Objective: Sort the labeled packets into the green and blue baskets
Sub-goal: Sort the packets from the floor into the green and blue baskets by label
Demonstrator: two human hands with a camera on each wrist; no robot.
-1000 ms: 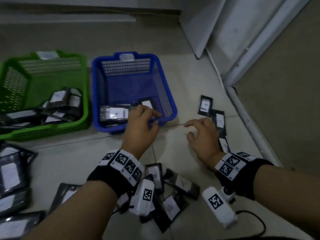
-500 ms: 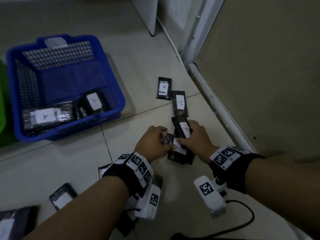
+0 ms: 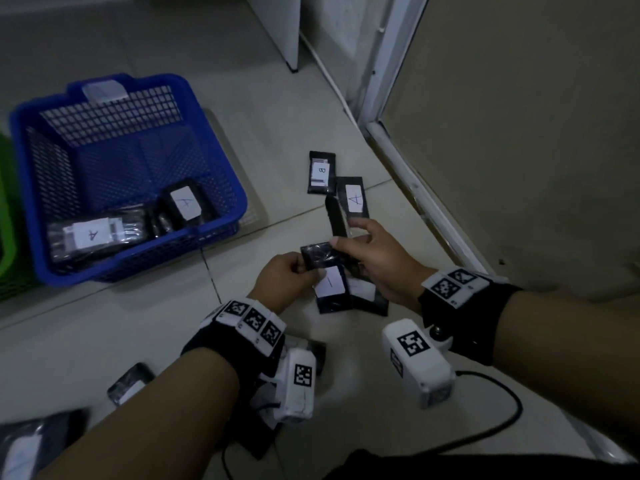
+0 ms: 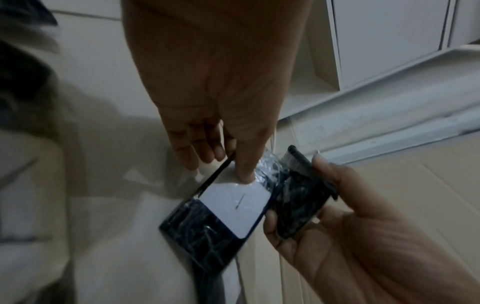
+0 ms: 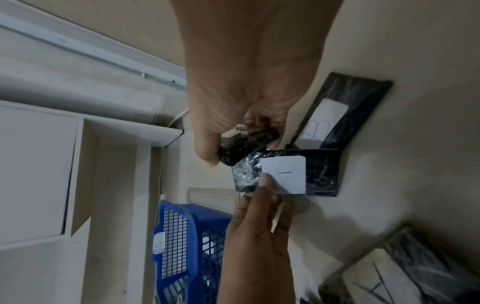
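My left hand (image 3: pixel 304 268) pinches a black packet (image 3: pixel 330 287) with a white label, thumb on its top end (image 4: pixel 244 174); the letter is partly covered. Just right of it my right hand (image 3: pixel 346 233) pinches a second black packet (image 3: pixel 334 216), held edge-on so its label is hidden (image 5: pixel 246 144). Both are raised over the floor beside the blue basket (image 3: pixel 221 223), which holds packets marked A (image 3: pixel 183 202). A sliver of the green basket (image 3: pixel 7 237) shows at the far left.
Packets marked B (image 3: pixel 322 171) and A (image 3: pixel 353 199) lie on the tiles beyond my hands, and another packet (image 3: pixel 367 292) lies under them. More packets (image 3: pixel 128 382) lie near my left forearm. A white door frame (image 3: pixel 408 174) runs along the right.
My left hand left the blue basket and came right to the pile. Each hand has picked up a packet, and the right one's packet is now turned edge-on.
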